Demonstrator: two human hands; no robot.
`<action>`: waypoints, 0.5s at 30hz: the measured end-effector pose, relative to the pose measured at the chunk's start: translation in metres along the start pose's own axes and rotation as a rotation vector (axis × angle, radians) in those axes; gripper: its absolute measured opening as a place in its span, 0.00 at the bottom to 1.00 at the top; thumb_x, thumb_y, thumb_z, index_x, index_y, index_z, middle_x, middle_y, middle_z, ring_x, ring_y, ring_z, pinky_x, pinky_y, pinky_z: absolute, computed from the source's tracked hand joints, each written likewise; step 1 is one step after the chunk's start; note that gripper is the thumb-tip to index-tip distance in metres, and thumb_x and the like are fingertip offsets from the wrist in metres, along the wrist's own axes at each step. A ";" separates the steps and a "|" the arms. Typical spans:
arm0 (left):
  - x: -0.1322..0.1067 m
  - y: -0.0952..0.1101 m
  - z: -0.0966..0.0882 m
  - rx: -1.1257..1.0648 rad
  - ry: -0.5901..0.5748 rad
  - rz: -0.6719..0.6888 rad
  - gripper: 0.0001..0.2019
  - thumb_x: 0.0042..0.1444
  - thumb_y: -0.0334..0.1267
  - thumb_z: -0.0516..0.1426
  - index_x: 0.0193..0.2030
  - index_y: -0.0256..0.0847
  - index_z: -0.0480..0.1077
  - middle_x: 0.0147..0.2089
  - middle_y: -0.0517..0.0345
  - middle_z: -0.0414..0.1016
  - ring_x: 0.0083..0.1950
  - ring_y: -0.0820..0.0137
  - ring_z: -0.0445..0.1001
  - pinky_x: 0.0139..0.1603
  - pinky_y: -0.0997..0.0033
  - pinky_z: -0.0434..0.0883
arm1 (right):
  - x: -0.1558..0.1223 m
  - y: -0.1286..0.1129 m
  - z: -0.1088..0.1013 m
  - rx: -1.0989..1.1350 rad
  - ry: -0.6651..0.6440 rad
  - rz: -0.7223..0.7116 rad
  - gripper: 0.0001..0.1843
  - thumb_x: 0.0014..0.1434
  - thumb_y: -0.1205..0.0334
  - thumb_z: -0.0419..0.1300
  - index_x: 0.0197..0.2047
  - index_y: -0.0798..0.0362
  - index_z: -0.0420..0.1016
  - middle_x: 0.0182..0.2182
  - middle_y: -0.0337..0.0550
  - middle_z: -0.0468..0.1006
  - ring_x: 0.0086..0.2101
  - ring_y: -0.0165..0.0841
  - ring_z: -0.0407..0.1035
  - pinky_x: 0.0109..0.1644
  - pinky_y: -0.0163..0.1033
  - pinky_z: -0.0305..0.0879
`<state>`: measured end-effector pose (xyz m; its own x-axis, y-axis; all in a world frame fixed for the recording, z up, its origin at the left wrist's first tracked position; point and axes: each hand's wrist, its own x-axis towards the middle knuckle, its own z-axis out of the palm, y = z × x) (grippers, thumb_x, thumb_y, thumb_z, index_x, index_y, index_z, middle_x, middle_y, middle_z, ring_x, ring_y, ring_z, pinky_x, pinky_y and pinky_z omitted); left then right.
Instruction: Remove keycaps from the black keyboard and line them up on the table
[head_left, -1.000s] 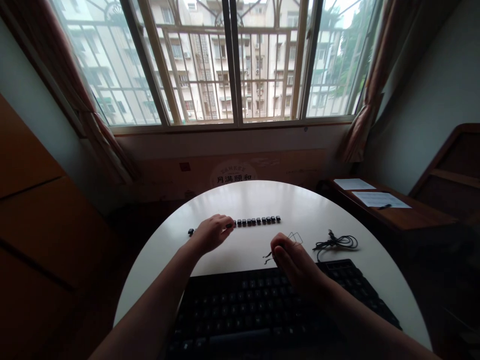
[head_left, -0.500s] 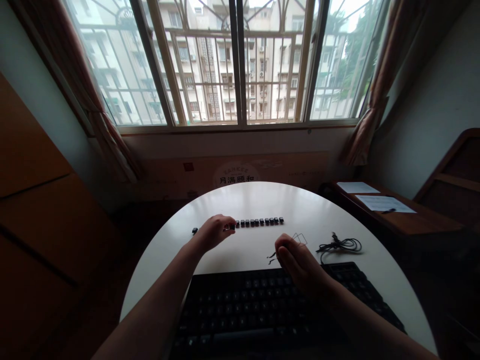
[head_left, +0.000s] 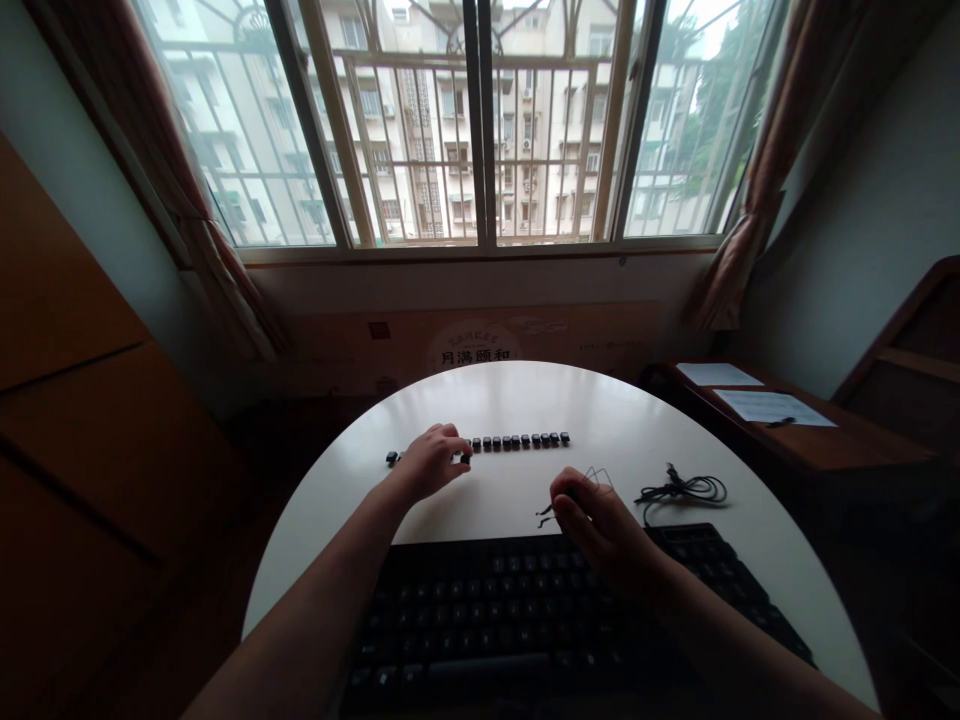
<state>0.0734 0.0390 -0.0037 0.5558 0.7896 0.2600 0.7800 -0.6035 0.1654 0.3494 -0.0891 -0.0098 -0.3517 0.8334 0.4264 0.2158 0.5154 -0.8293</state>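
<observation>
My left hand (head_left: 433, 462) is closed at the near side of a row of black keycaps (head_left: 525, 441), pinching one black keycap (head_left: 465, 459) between thumb and fingers. Part of the row is hidden behind this hand, and another keycap (head_left: 391, 458) shows to its left. My right hand (head_left: 592, 515) is wrapped round a wire keycap puller (head_left: 599, 477); thin wire loops stick out above the fist and dark hooked ends to its left. Its handle is covered by the fingers. Below both hands lies a black keyboard (head_left: 465, 610), partly hidden by my right forearm.
Everything sits on a round white table (head_left: 315, 540). A coiled black cable (head_left: 682, 488) lies at the right, behind the keyboard. Beyond the table's right edge is a brown wooden surface with paper sheets (head_left: 776, 407) and a pen (head_left: 781, 422). A barred window (head_left: 480, 130) is ahead.
The left fingers have opened slightly around the keycap, which sits a little lower, just in front of the row. My right hand keeps its hold on the puller. The view has shifted slightly.
</observation>
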 end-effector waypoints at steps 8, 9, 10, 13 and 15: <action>0.000 -0.011 0.009 0.008 -0.025 -0.071 0.09 0.53 0.36 0.63 0.42 0.46 0.80 0.42 0.53 0.76 0.43 0.62 0.74 0.43 0.66 0.71 | 0.000 0.004 0.000 -0.023 -0.001 0.004 0.17 0.70 0.48 0.49 0.37 0.52 0.63 0.21 0.33 0.59 0.22 0.26 0.53 0.26 0.33 0.51; 0.000 -0.010 0.009 0.012 -0.027 -0.077 0.09 0.53 0.36 0.63 0.42 0.47 0.80 0.42 0.53 0.76 0.44 0.61 0.74 0.43 0.66 0.71 | 0.000 0.004 0.000 -0.027 -0.001 0.001 0.17 0.70 0.48 0.49 0.37 0.52 0.63 0.21 0.33 0.59 0.22 0.26 0.53 0.26 0.33 0.51; 0.000 -0.010 0.008 0.018 -0.028 -0.080 0.09 0.53 0.36 0.63 0.42 0.47 0.80 0.42 0.53 0.76 0.44 0.61 0.75 0.43 0.66 0.71 | 0.000 0.005 0.000 -0.029 -0.002 -0.001 0.17 0.70 0.48 0.49 0.37 0.52 0.63 0.22 0.33 0.60 0.22 0.26 0.53 0.26 0.33 0.51; 0.000 -0.008 0.008 0.039 -0.030 -0.081 0.11 0.53 0.37 0.62 0.43 0.48 0.80 0.42 0.54 0.76 0.45 0.61 0.75 0.44 0.66 0.71 | 0.000 0.006 0.000 -0.030 -0.005 -0.006 0.16 0.70 0.48 0.49 0.38 0.52 0.63 0.22 0.33 0.60 0.22 0.26 0.54 0.26 0.33 0.52; 0.000 -0.007 0.007 0.047 -0.030 -0.085 0.11 0.54 0.36 0.62 0.45 0.48 0.80 0.43 0.54 0.76 0.44 0.62 0.75 0.44 0.66 0.71 | 0.000 0.006 0.000 -0.032 -0.004 -0.004 0.16 0.70 0.48 0.49 0.37 0.52 0.63 0.22 0.34 0.60 0.22 0.26 0.54 0.26 0.33 0.52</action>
<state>0.0694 0.0439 -0.0115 0.4946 0.8414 0.2178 0.8371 -0.5285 0.1409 0.3507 -0.0861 -0.0152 -0.3562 0.8304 0.4285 0.2433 0.5252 -0.8155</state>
